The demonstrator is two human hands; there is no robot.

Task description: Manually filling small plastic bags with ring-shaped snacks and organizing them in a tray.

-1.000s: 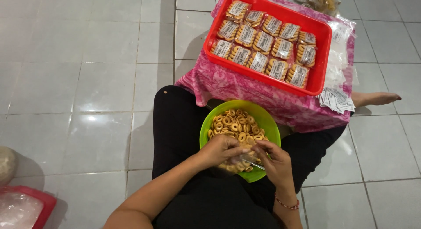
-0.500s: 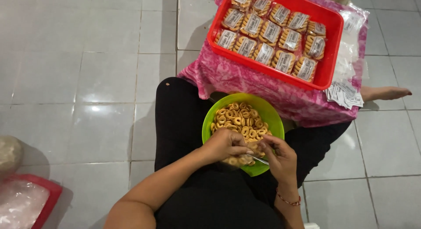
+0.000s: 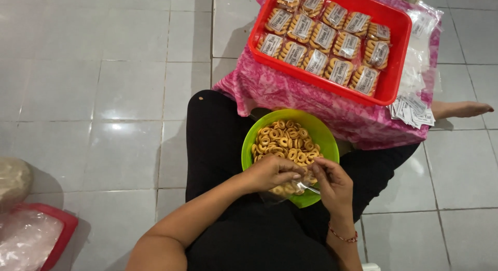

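While the head camera looks straight down, the left hand [image 3: 270, 172] and right hand [image 3: 332, 185] meet over the near rim of a round green plastic bowl [image 3: 327, 138] heaped with small golden ring-shaped biscuits [image 3: 285, 138], resting on the lap; both hands pinch a small clear plastic bag [image 3: 290, 189] partly filled with biscuits, fingers closed on its mouth; beyond the bowl, a red rectangular plastic tray [image 3: 391, 58] of filled, labelled biscuit packets [image 3: 324, 40] sits on a pink patterned cloth [image 3: 290, 94]; loose white paper labels [image 3: 412, 111] lie beside the tray's right corner.
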